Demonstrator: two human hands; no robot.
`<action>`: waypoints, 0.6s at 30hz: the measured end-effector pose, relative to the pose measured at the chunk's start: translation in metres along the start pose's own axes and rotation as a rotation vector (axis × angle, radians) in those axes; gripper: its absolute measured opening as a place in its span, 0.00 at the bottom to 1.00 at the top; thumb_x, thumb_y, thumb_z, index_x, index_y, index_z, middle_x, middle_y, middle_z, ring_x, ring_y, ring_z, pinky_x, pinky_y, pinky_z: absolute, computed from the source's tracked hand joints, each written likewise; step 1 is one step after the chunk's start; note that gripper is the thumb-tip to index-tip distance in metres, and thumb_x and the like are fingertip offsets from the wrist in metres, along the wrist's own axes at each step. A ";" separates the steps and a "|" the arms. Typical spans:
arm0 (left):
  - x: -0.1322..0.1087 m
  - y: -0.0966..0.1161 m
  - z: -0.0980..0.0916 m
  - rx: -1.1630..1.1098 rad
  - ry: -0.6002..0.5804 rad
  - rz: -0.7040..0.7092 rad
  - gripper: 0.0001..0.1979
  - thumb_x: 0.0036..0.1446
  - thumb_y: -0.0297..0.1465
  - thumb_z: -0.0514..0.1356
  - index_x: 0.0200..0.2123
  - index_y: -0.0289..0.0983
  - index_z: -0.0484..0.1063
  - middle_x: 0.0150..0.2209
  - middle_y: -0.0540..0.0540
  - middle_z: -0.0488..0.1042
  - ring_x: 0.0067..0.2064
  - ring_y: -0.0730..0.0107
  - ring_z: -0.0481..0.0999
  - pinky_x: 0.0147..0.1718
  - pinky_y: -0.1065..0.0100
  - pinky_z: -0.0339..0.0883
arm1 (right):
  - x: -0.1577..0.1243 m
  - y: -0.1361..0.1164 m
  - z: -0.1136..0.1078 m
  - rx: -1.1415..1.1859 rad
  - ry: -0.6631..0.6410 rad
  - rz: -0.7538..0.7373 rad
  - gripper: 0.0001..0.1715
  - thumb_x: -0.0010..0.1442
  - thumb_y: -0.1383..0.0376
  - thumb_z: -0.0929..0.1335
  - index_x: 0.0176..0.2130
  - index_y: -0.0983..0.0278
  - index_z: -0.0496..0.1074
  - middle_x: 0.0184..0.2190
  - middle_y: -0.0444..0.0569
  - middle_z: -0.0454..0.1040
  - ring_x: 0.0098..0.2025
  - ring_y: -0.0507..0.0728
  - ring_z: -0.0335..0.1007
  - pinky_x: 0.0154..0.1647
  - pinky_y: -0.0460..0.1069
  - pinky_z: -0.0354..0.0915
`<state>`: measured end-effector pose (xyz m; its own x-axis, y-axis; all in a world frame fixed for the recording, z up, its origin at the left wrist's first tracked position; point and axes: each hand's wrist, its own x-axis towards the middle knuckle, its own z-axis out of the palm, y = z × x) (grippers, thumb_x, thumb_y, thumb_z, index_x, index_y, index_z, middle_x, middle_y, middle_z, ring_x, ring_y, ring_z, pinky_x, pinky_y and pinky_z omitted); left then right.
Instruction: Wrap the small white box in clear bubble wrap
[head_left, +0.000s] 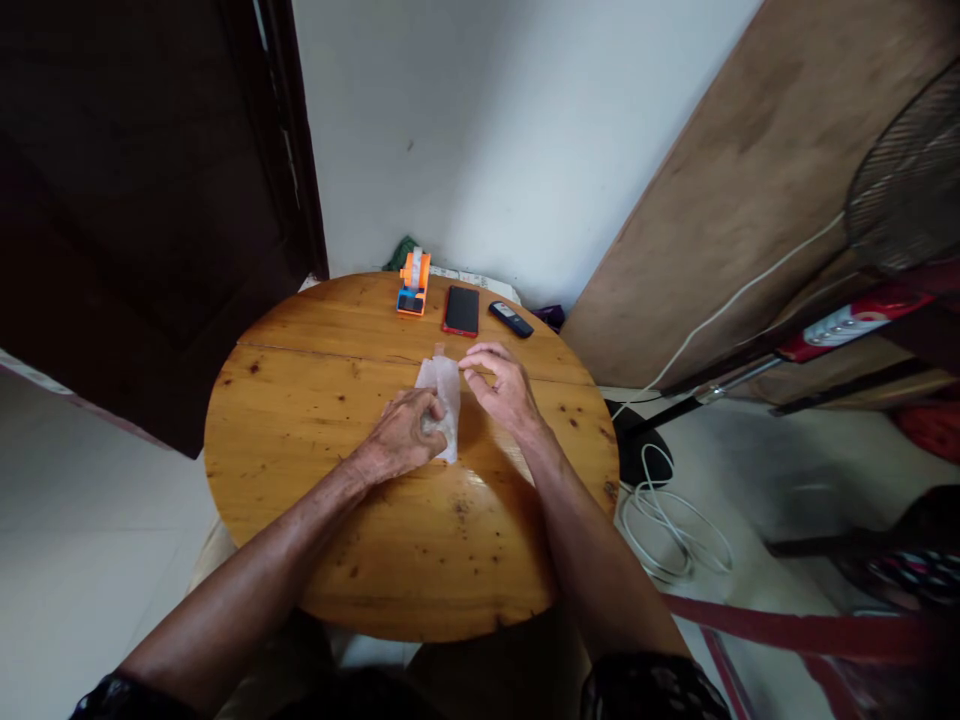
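A small clear plastic bag lies on the round wooden table near its middle. My left hand rests on the bag's lower part, fingers curled over it. My right hand sits just right of the bag, its fingertips pinching the bag's upper edge. What is inside the bag cannot be made out.
At the table's far edge stand an orange tape dispenser, a dark phone and a small black remote. A dark door is at the left. White cable coils on the floor at the right, beside a fan.
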<state>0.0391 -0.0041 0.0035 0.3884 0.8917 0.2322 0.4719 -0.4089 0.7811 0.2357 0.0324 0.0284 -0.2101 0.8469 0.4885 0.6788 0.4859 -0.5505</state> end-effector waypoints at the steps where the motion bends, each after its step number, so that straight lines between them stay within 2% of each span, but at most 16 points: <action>1: 0.000 -0.001 0.000 0.007 0.002 0.005 0.10 0.44 0.23 0.59 0.31 0.40 0.67 0.41 0.45 0.76 0.48 0.57 0.73 0.48 0.55 0.69 | -0.001 0.000 0.000 0.032 -0.049 -0.025 0.12 0.60 0.68 0.65 0.37 0.59 0.79 0.46 0.50 0.75 0.52 0.59 0.72 0.58 0.56 0.66; 5: -0.001 -0.005 0.001 0.027 -0.006 0.026 0.10 0.45 0.24 0.59 0.33 0.40 0.67 0.41 0.45 0.76 0.47 0.57 0.73 0.47 0.56 0.69 | -0.004 0.006 0.013 0.028 -0.251 -0.086 0.14 0.59 0.71 0.66 0.40 0.59 0.80 0.53 0.50 0.73 0.57 0.59 0.70 0.61 0.58 0.64; 8: -0.005 -0.006 0.002 0.095 0.059 0.052 0.11 0.45 0.25 0.60 0.35 0.40 0.69 0.46 0.43 0.76 0.50 0.55 0.72 0.51 0.54 0.67 | -0.006 0.012 0.025 -0.100 -0.302 -0.076 0.16 0.58 0.72 0.67 0.42 0.60 0.81 0.58 0.53 0.71 0.59 0.62 0.67 0.62 0.61 0.61; 10: -0.009 -0.005 0.001 0.186 0.127 0.102 0.14 0.46 0.26 0.61 0.39 0.40 0.71 0.53 0.42 0.74 0.54 0.53 0.71 0.53 0.51 0.65 | -0.007 0.015 0.029 -0.149 -0.294 -0.084 0.15 0.59 0.71 0.68 0.43 0.60 0.82 0.60 0.53 0.70 0.61 0.64 0.65 0.62 0.63 0.60; 12: -0.012 -0.003 -0.002 0.252 0.126 0.205 0.15 0.49 0.27 0.61 0.42 0.40 0.72 0.56 0.41 0.72 0.56 0.52 0.69 0.54 0.51 0.63 | -0.007 0.016 0.031 -0.172 -0.278 -0.099 0.14 0.59 0.69 0.69 0.43 0.58 0.82 0.62 0.52 0.69 0.62 0.64 0.64 0.62 0.63 0.59; 15: -0.014 -0.003 -0.006 0.266 0.023 0.320 0.12 0.53 0.27 0.58 0.42 0.38 0.74 0.49 0.42 0.77 0.53 0.54 0.72 0.52 0.53 0.64 | -0.006 0.018 0.031 -0.169 -0.254 -0.095 0.13 0.57 0.68 0.71 0.42 0.58 0.82 0.63 0.51 0.68 0.62 0.65 0.63 0.63 0.63 0.58; 18: -0.013 -0.005 -0.005 0.241 0.004 0.314 0.12 0.53 0.26 0.57 0.41 0.37 0.74 0.44 0.42 0.79 0.47 0.56 0.74 0.49 0.54 0.66 | -0.003 0.021 0.029 -0.101 -0.142 0.021 0.14 0.57 0.68 0.70 0.44 0.60 0.80 0.59 0.53 0.71 0.59 0.63 0.68 0.61 0.59 0.62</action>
<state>0.0275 -0.0127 -0.0006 0.5406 0.7164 0.4410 0.5032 -0.6955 0.5129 0.2301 0.0460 -0.0046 -0.2877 0.8822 0.3728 0.7501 0.4496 -0.4850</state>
